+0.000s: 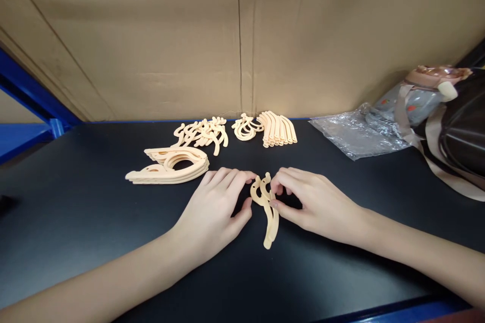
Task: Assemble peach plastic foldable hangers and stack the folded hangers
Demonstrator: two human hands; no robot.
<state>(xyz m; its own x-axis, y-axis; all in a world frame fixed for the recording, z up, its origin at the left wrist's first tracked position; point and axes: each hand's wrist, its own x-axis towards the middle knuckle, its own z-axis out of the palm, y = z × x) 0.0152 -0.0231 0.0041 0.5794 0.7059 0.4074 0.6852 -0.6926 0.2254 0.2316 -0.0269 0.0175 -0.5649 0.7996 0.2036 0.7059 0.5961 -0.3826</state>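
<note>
Two cream plastic hook pieces (268, 214) lie overlapping on the black table (227, 277), their curved tops apart and their long ends together toward the front. My left hand (222, 204) is at their left side, thumb and fingertips apart, with the fingertips close to the left hook's top. From the right, my right hand (306, 199) reaches them with fingers curled and thumb at the stems; its fingertips touch the right piece's edge. Whether it grips the piece is hard to make out.
Folded cream hanger parts (170, 174) are stacked at the left. Behind lie a pile of hooks (202, 133), rounded hooks (245, 127) and curved arms (278, 128). A clear plastic bag (356, 131), a bottle (409, 98) and a dark bag (464, 126) occupy the right. Cardboard (151, 35) stands behind.
</note>
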